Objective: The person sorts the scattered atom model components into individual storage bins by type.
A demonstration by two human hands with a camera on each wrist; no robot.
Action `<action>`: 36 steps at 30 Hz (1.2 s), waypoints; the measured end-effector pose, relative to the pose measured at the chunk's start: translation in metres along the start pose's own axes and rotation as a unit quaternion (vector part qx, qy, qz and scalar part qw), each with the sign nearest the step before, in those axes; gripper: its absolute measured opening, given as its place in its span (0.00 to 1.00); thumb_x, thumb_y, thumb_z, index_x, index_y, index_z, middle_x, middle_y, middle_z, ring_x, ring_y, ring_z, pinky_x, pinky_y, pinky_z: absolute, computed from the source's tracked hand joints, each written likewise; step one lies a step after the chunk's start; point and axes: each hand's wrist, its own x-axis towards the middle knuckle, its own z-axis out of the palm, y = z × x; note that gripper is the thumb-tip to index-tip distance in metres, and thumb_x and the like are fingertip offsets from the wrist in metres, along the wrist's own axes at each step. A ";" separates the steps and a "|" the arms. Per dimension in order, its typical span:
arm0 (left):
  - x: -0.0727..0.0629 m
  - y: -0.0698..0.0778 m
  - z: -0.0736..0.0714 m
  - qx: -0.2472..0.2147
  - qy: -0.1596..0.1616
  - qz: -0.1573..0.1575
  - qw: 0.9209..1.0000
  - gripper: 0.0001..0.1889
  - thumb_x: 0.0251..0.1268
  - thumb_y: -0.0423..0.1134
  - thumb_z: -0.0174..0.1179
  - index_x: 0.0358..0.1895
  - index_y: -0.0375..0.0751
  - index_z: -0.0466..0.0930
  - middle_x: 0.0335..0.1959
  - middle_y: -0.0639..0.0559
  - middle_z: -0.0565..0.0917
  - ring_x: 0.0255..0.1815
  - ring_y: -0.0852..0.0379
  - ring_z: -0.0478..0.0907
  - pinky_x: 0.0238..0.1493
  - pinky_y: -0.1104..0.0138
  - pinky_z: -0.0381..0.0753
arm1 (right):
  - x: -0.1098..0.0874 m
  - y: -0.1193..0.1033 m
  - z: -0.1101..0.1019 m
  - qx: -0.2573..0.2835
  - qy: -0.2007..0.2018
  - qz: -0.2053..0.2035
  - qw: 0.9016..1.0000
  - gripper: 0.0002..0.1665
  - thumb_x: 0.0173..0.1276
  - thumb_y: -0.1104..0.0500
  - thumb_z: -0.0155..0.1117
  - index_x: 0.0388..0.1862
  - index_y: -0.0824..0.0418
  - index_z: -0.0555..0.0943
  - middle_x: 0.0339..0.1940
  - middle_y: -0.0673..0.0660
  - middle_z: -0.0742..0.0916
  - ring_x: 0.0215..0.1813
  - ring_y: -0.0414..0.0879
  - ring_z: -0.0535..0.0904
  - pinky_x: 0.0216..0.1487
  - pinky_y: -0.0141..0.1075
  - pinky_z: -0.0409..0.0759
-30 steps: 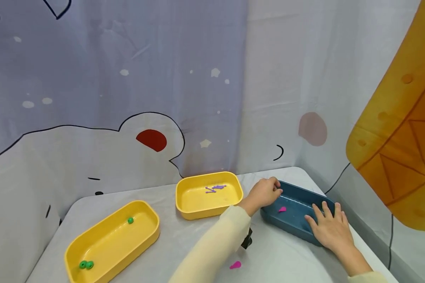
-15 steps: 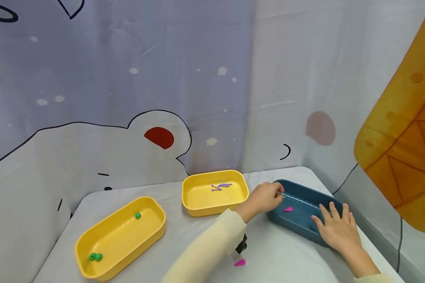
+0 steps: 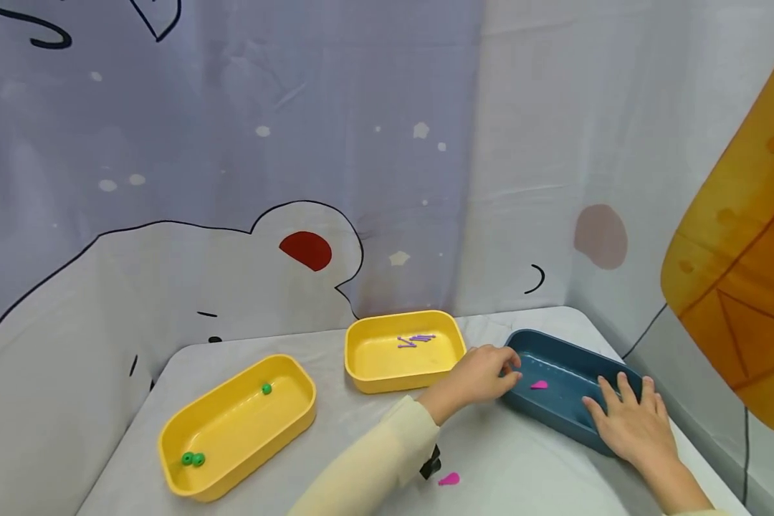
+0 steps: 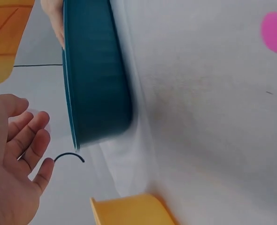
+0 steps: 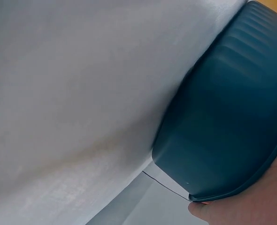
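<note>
A dark blue tray point(image 3: 580, 423) lies at the table's right side with one pink piece point(image 3: 539, 385) inside it. My left hand point(image 3: 490, 371) is at the tray's left end. In the left wrist view this left hand point(image 4: 21, 154) has relaxed, spread fingers that hold nothing, and a small gap separates them from the blue tray's rim point(image 4: 94, 79). My right hand point(image 3: 628, 419) lies flat with straight fingers over the tray's near right rim. The right wrist view shows the tray's outer wall point(image 5: 232, 108). A second pink piece point(image 3: 449, 479) lies on the table near my left sleeve.
Two yellow trays stand on the grey table: a small one point(image 3: 368, 376) with several purple sticks point(image 3: 416, 339) and a long one point(image 3: 232, 473) with three green beads point(image 3: 193, 459). Printed cloth walls close in the back and right. A small black object point(image 3: 430, 466) sits under my left forearm.
My left hand, whose fingers were on the blue tray's left end, has drawn back slightly and loosened. The right hand stays on the rim. The head view has swung a little left.
</note>
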 end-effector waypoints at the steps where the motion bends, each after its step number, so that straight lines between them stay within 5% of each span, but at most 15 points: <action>1: -0.002 -0.001 0.000 -0.003 -0.001 0.001 1.000 0.11 0.73 0.51 0.61 0.51 0.54 0.83 0.34 0.67 0.80 0.36 0.69 0.71 0.41 0.77 0.71 | 0.000 0.001 0.000 0.000 -0.001 0.000 1.000 0.56 0.77 0.25 0.29 0.78 0.73 0.56 0.77 0.82 0.49 0.74 0.81 0.23 0.72 0.71 0.25; 13: -0.028 -0.006 -0.004 -0.030 -0.014 0.016 0.999 0.14 0.73 0.53 0.60 0.53 0.52 0.84 0.37 0.67 0.82 0.38 0.71 0.72 0.39 0.79 0.71 | 0.000 0.005 0.001 0.002 -0.007 0.001 1.000 0.58 0.75 0.24 0.28 0.77 0.73 0.56 0.77 0.82 0.48 0.74 0.82 0.23 0.71 0.73 0.25; 36: -0.078 -0.025 -0.015 0.022 -0.019 0.076 0.997 0.11 0.74 0.49 0.60 0.50 0.51 0.86 0.37 0.68 0.84 0.37 0.71 0.72 0.43 0.79 0.70 | 0.002 0.003 -0.001 0.003 -0.009 -0.003 1.000 0.58 0.75 0.24 0.28 0.77 0.74 0.55 0.76 0.83 0.47 0.73 0.83 0.23 0.71 0.72 0.24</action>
